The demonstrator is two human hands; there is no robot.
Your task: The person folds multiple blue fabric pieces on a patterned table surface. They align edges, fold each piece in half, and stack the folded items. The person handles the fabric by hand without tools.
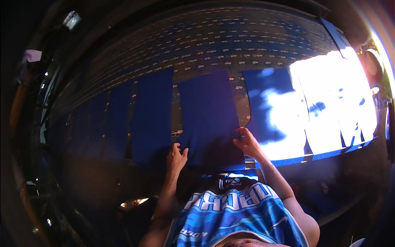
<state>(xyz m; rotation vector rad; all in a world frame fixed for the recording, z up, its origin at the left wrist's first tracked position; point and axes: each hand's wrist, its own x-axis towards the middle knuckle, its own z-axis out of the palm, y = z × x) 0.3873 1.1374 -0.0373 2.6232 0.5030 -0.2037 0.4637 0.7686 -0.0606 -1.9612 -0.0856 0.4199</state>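
A dark blue cloth panel [210, 119] lies flat on a patterned work surface [205, 45], directly ahead. The left hand [176, 157] pinches its lower left corner; the right hand [246, 142] rests open-fingered on its right edge. Similar blue panels [151, 115] lie alongside, the rightmost sunlit.

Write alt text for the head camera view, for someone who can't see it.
Two bare hands press on a dark blue fabric panel on a patterned work surface: the left hand at its lower left corner, the right hand at its right edge. More blue panels lie alongside; those at right are washed out by sunlight.
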